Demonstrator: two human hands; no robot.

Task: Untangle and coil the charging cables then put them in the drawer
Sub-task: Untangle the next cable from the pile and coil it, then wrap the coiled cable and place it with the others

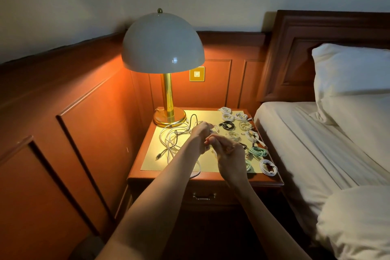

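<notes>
We're partway through the coiling, by our reckoning: the left hand (200, 135) has its fingers curled round a white cable (198, 167), and the right hand (228, 153) has its fingers bunched, pinching the same strand just beside it. Both hover above the middle of the surface (147, 167), and the cable's slack trails over the front edge. A loose tangle (173, 139) lies by the lamp (162, 44), with the coiled cables (245, 125) in rows on the bed side. The drawer (203, 193) below is closed. Next, we judge, a few more wraps, set this coil down, then tease the tangle apart. No brand or writing is legible, not even on the switch plate (197, 74).
</notes>
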